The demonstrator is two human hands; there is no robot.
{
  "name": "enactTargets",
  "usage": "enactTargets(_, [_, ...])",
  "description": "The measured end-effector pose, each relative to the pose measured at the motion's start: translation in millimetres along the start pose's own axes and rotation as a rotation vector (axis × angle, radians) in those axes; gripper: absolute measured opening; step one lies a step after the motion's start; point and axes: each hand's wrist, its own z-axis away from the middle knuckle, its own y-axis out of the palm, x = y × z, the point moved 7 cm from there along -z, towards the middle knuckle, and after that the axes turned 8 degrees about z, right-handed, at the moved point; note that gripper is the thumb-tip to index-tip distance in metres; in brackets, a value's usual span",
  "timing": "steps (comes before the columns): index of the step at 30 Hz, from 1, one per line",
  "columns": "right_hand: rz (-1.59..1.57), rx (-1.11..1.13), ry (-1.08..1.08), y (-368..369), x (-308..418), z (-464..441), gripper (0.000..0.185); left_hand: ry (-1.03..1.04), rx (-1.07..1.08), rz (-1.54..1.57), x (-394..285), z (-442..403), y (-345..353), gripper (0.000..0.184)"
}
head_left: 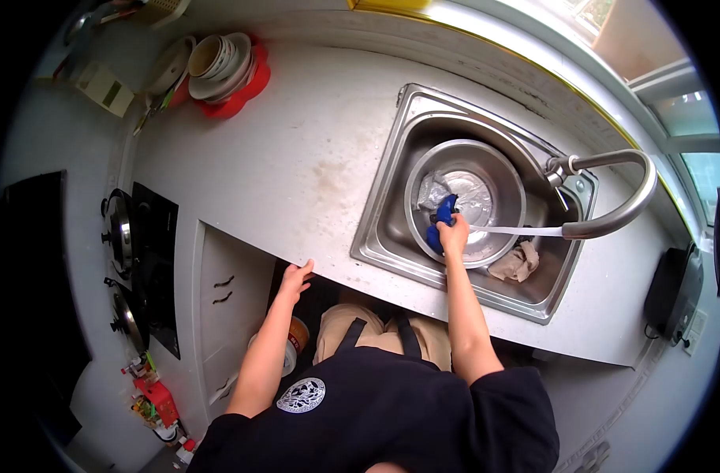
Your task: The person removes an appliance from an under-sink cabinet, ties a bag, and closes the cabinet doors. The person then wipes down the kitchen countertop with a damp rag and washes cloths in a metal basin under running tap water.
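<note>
My right hand (453, 235) is closed on a blue cloth (443, 214) inside a round metal basin (506, 169). The basin stands in the steel sink (376, 217), with water in its bottom. From the curved faucet (620, 225) a stream of water runs toward my right hand. Clear plastic (432, 191) lies in the basin beside the cloth. A beige cloth (518, 262) rests in the sink, next to the basin. At the counter's front edge is my left hand (297, 281), fingers apart, holding nothing.
Stacked bowls (218, 67) stand in a red tray (249, 91) at the back left of the counter (297, 158). Left of the counter is a black stove (156, 260) with lidded pans (122, 232). A dark appliance (671, 292) is at the far right.
</note>
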Motion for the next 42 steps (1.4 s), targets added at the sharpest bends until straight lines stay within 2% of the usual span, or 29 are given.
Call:
enactTargets(2, [-0.119, -0.089, -0.032, -28.5, 12.8, 19.2, 0.041, 0.059, 0.082, -0.675, -8.6, -0.2, 5.6, 0.035])
enactTargets(3, [-0.16, -0.177, -0.141, -43.8, 21.1, 27.7, 0.037, 0.095, 0.122, -1.012, -11.7, 0.2, 7.3, 0.035])
enactTargets(5, [-0.205, -0.249, -0.314, -81.7, 52.4, 48.5, 0.033, 0.24, 0.322, -1.115, -43.5, 49.3, 51.3, 0.039])
enactTargets(7, [-0.149, -0.303, -0.425, -117.0, 88.5, 72.0, 0.031, 0.237, 0.648, -0.642, -47.7, 58.3, 109.1, 0.042])
enactTargets(8, [-0.129, -0.282, -0.401, -127.6, 100.8, 81.0, 0.031, 0.086, 0.786, -0.336, -57.6, 73.6, 144.1, 0.053])
enactTargets(9, [-0.12, -0.369, -0.477, -141.0, 116.4, 94.7, 0.032, -0.043, 0.898, -0.147, -70.4, 89.4, 176.9, 0.074])
enactTargets(11, [-0.091, -0.35, -0.544, -155.2, 143.7, 116.7, 0.033, -0.426, 0.928, 0.055, -80.8, 96.6, 231.4, 0.092])
enactTargets(13, [-0.043, -0.304, -0.663, -162.3, 164.4, 136.7, 0.034, -0.492, 1.121, 0.131, -104.8, 100.5, 274.1, 0.089])
enactTargets(15, [-0.04, -0.266, -0.737, -159.4, 167.9, 150.8, 0.034, -0.512, 1.318, 0.213, -110.6, 97.2, 312.6, 0.069])
enactTargets(16, [-0.034, -0.276, -0.753, -160.8, 169.5, 156.4, 0.034, -0.536, 1.309, 0.156, -109.2, 100.0, 316.9, 0.049])
enactTargets(17, [-0.032, -0.279, -0.772, -162.7, 169.5, 161.4, 0.033, -0.561, 1.316, 0.148, -104.8, 103.6, 318.4, 0.037])
enactTargets(19, [-0.09, -0.268, -0.756, -163.4, 159.5, 161.0, 0.037, -0.475, 1.341, 0.109, -94.6, 108.7, 323.5, 0.03])
enactTargets(21, [-0.168, -0.279, -0.746, -166.9, 151.2, 153.9, 0.042, -0.454, 1.314, 0.256, -92.0, 117.9, 328.7, 0.031])
enactTargets(22, [-0.106, -0.257, -0.708, -173.5, 156.2, 153.4, 0.053, -0.442, 1.297, 0.329, -90.9, 122.8, 329.6, 0.031])
enactTargets(25, [-0.087, -0.433, -0.751, -184.7, 151.6, 141.1, 0.061, -0.548, 1.299, 0.416, -71.8, 134.2, 339.7, 0.033])
enactTargets(26, [-0.16, -0.482, -0.722, -182.0, 141.6, 136.7, 0.05, -0.517, 1.259, 0.513, -67.1, 131.8, 348.2, 0.028])
enactTargets(29, [-0.685, -0.574, -0.26, -153.6, 86.3, 110.5, 0.042, 0.067, 0.964, 0.471, -79.0, 127.5, 357.3, 0.023])
enactTargets(30, [-0.934, -0.551, -0.017, -141.9, 72.7, 104.7, 0.034, 0.154, 0.888, 0.428, -84.9, 135.4, 357.3, 0.016])
enactTargets(33, [-1.337, -0.371, 0.309, -119.8, 46.8, 93.6, 0.039, 0.817, 0.65, 0.065, -107.6, 150.4, 356.1, 0.013])
enactTargets(36, [-1.671, -0.097, 0.406, -109.9, 34.5, 78.7, 0.033, 1.043, 0.599, -0.007, -112.0, 165.7, 361.6, 0.01])
enactTargets(39, [-1.657, 0.095, 0.357, -84.7, -4.8, 50.3, 0.026, 1.248, 0.596, -0.075, -110.9, 178.4, 366.8, 0.004])
enactTargets(42, [-1.63, 0.242, 0.314, -89.8, -0.5, 43.5, 0.025, 1.512, 0.578, -0.192, -114.9, 193.6, 367.3, 0.005])
